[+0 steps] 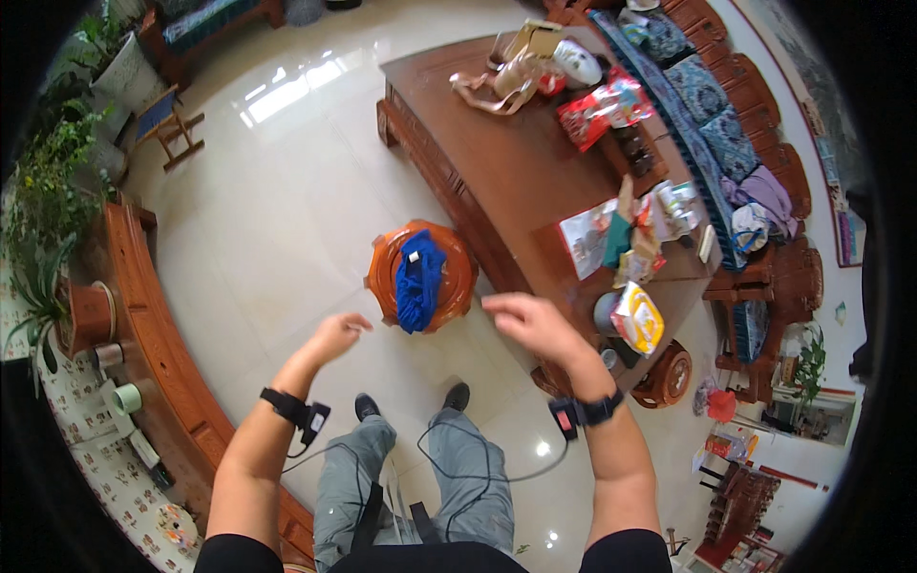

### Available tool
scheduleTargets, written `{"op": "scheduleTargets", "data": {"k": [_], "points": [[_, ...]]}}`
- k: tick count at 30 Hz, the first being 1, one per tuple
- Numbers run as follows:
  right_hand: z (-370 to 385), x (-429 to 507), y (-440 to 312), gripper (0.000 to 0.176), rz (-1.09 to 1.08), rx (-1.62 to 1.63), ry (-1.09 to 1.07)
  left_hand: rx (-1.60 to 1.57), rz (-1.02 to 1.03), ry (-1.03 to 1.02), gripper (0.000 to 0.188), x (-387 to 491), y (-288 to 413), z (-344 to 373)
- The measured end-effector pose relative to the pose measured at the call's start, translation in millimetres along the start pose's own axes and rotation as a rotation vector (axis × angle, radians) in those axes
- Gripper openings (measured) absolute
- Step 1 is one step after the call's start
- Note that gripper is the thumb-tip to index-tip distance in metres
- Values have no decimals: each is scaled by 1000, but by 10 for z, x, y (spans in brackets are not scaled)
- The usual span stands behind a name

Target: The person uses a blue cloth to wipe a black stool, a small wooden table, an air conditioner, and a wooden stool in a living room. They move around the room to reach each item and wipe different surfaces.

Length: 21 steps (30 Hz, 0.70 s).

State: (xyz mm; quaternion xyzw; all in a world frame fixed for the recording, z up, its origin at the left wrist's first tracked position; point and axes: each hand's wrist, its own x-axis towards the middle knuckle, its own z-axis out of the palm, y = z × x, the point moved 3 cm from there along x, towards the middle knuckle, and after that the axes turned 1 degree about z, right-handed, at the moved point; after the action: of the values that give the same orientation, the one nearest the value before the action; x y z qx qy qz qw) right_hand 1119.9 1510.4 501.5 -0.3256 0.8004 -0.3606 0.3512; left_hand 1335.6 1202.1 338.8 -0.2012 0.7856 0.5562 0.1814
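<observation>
A folded blue cloth (419, 283) with a small white tag lies on a round carved wooden stool (462, 276) in front of me. My left hand (340, 335) is in the air to the lower left of the stool, its fingers loosely curled; whether something thin and white is at its fingertips, I cannot tell. To the lower right of the stool is my right hand (534, 324), fingers apart and holding nothing, beside the edge of the wooden table. Neither hand touches the cloth. Each wrist wears a black strap with a small device and a cable.
A large wooden table (494, 157) on the right bears red packets (602, 111), papers, a bag and a yellow-and-white package (637, 319). Beyond it stands a cushioned wooden sofa (774, 107). At left are a long wooden cabinet (168, 344), potted plants and a small folding stool (159, 118).
</observation>
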Motion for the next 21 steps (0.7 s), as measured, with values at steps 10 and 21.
{"op": "scheduleTargets", "data": {"k": [10, 21], "points": [[2047, 2021, 1987, 73, 107, -390, 300, -95, -229, 517, 40, 1950, -1742, 753], [2276, 2946, 2713, 38, -228, -457, 635, -24, 215, 918, 48, 2643, -2007, 1258]]}}
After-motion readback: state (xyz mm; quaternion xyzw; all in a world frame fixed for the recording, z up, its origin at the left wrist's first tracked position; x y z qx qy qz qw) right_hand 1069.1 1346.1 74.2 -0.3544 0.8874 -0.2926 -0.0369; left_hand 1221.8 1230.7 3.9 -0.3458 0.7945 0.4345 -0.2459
